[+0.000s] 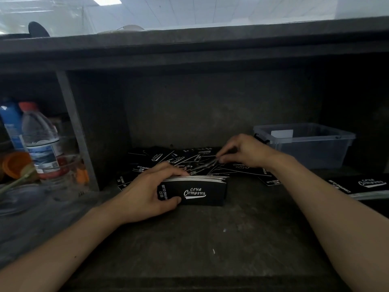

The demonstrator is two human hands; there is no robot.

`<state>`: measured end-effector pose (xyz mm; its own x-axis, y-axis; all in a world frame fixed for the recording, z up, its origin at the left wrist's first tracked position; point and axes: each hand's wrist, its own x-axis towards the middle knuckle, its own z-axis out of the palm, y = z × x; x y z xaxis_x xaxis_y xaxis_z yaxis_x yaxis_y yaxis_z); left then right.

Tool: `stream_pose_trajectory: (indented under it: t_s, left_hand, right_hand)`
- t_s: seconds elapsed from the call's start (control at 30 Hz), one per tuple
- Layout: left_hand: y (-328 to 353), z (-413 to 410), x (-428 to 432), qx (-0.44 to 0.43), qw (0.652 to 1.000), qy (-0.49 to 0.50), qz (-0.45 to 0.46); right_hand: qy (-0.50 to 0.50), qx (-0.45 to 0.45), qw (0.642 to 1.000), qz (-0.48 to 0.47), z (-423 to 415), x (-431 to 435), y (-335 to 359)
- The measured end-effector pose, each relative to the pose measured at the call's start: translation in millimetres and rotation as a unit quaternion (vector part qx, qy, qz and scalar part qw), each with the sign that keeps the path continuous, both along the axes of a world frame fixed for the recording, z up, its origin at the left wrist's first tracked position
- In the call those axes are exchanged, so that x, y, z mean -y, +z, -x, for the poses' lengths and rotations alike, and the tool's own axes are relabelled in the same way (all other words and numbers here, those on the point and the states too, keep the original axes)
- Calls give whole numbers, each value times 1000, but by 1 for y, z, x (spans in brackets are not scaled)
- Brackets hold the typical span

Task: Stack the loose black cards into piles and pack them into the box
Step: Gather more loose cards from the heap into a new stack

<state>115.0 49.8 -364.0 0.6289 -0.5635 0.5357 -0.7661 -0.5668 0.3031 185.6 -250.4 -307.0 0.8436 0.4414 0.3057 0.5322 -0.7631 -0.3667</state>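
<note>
1. Nearest me, the left hand [147,192] grips a thick stack of black printed cards [195,191], stood on edge, I judge to keep it square.
2. Right hand [242,152] pinches one loose black card [202,166] off the scattered heap [160,159] behind.
3. Clear plastic box [305,144] waits far right.

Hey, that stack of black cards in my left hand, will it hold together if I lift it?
Probably not well: the stack is many thin loose cards, edges already uneven. The left hand grips only one end, so the far end may fan out. The faces look smooth, likely slippery.
</note>
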Motion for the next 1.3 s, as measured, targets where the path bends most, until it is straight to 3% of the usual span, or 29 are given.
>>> stream_pose_trajectory:
  t_s: [0.1, 0.17, 0.33, 0.53, 0.7, 0.8, 0.87, 0.93, 0.97, 1.03, 1.1, 1.13, 1.3]
  left_hand:
    - [1, 1, 1, -9, 1000, 2, 0]
    - [1, 1, 0, -11, 1000, 4, 4]
    - [0, 0, 0, -19, 1000, 8, 10]
    - [-1, -1, -1, -7, 1000, 6, 19]
    - [-1, 0, -1, -1, 999, 33, 39]
    - [-1, 1, 0, -44, 998, 35, 37]
    - [0, 2, 0, -76, 997, 21, 21]
    - [2, 4, 1, -76, 997, 10, 12]
    - [3, 4, 1, -64, 998, 4, 8]
    - [4, 5, 1, -29, 1000, -5, -4]
    - [3, 5, 1, -20, 1000, -9, -10]
    - [3, 5, 1, -18, 1000, -11, -11]
    - [1, 4, 1, -12, 1000, -4, -6]
  right_hand:
    - [-15, 117, 992, -53, -1, -3, 2]
    - [-17, 122, 987, -100, 0, -6, 6]
    - [-15, 36, 973, -227, 6, 6, 19]
    - [-8, -9, 973, -229, 14, 2, 23]
    - [55, -162, 974, -149, 34, -18, 21]
    - [92, -246, 959, -109, 37, -33, 10]
    - [89, -293, 942, -136, 35, -34, 9]
    - [51, -269, 943, -190, 30, -27, 11]
    - [7, -209, 961, -182, 25, -21, 12]
    - [-107, -63, 992, -32, 15, -6, 13]
    - [-177, -73, 972, 140, 14, 2, 8]
    - [-186, -108, 961, 173, 14, 4, 5]
    - [-151, -88, 975, 134, 14, 11, 10]
